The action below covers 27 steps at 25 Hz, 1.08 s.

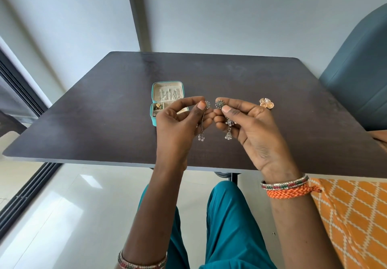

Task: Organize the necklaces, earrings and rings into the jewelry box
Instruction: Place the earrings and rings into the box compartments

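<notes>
Hands are raised over the dark table (pixel 230 76). I see my left hand (pixel 178 126) pinch one silver earring (pixel 204 120) and my right hand (pixel 251 126) pinch the other earring (pixel 227 122). The open jewelry box (pixel 156 113) sits just behind the left hand, and gold earrings (pixel 266 103) lie far right.

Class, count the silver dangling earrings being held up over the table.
2. One silver earring hangs from the left hand; the other earring hangs from the right hand. Others may lie hidden in the jewelry box.
</notes>
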Each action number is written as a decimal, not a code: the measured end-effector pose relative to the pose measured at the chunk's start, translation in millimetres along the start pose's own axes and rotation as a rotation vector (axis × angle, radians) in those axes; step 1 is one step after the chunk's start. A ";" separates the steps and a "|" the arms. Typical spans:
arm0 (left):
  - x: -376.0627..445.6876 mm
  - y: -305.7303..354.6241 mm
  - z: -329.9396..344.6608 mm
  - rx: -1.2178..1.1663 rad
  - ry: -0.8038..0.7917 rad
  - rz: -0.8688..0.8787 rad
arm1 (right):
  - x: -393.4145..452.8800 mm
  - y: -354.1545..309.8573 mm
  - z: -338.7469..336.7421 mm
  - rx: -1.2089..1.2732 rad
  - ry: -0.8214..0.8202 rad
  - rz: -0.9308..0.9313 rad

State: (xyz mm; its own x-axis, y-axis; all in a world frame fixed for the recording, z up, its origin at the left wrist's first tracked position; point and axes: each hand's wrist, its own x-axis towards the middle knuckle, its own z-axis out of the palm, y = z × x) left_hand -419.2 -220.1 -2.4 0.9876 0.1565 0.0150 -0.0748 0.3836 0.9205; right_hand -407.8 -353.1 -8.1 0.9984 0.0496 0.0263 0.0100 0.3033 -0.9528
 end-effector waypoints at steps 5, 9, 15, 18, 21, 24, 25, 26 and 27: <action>0.8 -4.4 -3.3 0.029 -0.037 -0.019 | -4.3 2.0 -3.1 0.138 -0.018 0.062; 3.1 -6.7 -2.9 0.014 -0.043 -0.030 | -5.1 1.9 -4.8 0.148 -0.013 0.069; 3.5 -17.0 -4.3 0.062 -0.019 -0.032 | -5.2 13.6 -4.7 0.086 0.065 0.096; 3.5 -18.6 -4.5 0.067 -0.026 -0.064 | -4.2 16.3 -5.1 0.064 0.102 0.089; 4.0 -18.6 -3.6 0.014 -0.046 -0.116 | -3.6 15.6 -5.1 0.077 0.117 0.076; 4.4 -20.0 -2.9 -0.065 -0.037 -0.183 | -2.5 15.6 -6.0 0.072 0.115 0.076; 4.9 -21.0 -2.9 -0.092 -0.024 -0.200 | -2.2 16.2 -6.5 0.063 0.116 0.079; 5.4 -22.2 -2.7 -0.114 -0.008 -0.213 | -1.9 16.9 -6.7 0.059 0.116 0.084; 5.9 -23.3 -2.7 -0.128 0.007 -0.224 | -2.0 18.1 -7.1 0.060 0.118 0.091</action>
State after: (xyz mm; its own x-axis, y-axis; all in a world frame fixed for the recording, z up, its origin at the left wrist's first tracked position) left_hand -411.9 -225.6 -24.8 0.9804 0.0609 -0.1874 0.1288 0.5217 0.8433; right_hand -409.3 -354.5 -27.5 0.9946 -0.0314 -0.0986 -0.0808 0.3595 -0.9296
